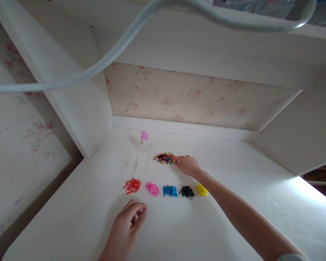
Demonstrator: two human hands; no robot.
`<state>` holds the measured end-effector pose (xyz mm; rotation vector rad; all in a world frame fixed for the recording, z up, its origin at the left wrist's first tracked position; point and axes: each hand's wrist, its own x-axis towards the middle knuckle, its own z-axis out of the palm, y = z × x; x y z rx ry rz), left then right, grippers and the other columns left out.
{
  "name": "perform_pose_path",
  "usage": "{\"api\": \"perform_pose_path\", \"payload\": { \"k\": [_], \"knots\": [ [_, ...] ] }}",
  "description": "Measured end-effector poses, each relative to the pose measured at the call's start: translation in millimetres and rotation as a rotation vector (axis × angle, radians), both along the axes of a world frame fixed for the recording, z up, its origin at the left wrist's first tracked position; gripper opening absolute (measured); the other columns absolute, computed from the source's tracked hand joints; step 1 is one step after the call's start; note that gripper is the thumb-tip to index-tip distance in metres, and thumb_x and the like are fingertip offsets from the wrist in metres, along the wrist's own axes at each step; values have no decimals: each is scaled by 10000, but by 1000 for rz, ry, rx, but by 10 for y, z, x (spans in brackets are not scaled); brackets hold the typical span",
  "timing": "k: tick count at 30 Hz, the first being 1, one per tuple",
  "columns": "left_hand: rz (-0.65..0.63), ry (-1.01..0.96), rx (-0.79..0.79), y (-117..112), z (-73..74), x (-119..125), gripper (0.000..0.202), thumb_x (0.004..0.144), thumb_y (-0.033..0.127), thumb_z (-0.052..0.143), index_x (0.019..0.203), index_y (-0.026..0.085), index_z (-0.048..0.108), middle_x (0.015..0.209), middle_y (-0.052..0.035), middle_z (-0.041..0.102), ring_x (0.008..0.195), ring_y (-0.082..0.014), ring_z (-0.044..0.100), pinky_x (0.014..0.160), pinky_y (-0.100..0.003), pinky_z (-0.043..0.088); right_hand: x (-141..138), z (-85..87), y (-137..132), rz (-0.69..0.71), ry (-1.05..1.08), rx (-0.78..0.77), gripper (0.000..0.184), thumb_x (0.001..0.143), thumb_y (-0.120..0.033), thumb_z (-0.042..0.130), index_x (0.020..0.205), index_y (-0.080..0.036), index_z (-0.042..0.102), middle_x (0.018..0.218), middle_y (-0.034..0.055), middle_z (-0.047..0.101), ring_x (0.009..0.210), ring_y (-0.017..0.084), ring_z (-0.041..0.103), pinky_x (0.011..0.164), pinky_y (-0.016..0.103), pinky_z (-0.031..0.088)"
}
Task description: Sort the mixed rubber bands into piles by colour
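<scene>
My right hand (pixel 188 165) reaches to the right end of a mixed-colour pile of small rubber bands (pixel 165 158). Its fingertips are pinched together at the pile's edge, and what is between them is too small to tell. Closer to me, sorted bands lie in a row: red (pixel 132 185), pink (pixel 152 189), blue (pixel 170 191), black (pixel 187 192) and yellow (pixel 201 190), the last partly behind my right forearm. My left hand (pixel 132 219) rests below the red and pink piles, thumb and fingers curled together. Anything in that pinch is hidden.
A small clear bottle with a pink cap (pixel 144 136) stands behind the mixed pile, to its left. White side panels (pixel 67 87) and a shelf overhead enclose the white desk (pixel 84 203). A pale cable (pixel 119 47) hangs across the top of the view.
</scene>
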<state>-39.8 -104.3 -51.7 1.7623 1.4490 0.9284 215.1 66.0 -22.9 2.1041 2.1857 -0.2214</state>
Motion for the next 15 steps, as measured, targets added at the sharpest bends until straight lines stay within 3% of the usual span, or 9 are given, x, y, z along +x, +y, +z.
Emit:
{"api": "perform_pose_path", "payload": {
  "k": [8, 15],
  "knots": [
    [-25, 7, 13, 6, -28, -21, 252, 893, 367, 452, 901, 198, 639, 752, -4, 584, 564, -105, 527, 540, -200, 449, -59, 14, -33, 18, -14, -7, 440, 933, -407, 271, 1068, -210, 640, 1033, 127, 670, 931, 221, 617, 751, 294, 420],
    [-28, 45, 39, -2, -30, -16, 248, 897, 352, 447, 905, 205, 647, 748, -2, 592, 572, -111, 532, 541, -200, 448, 160, 102, -162, 36, 52, 0, 334, 889, -303, 372, 983, -223, 682, 981, 76, 696, 915, 192, 627, 726, 242, 407]
  ]
}}
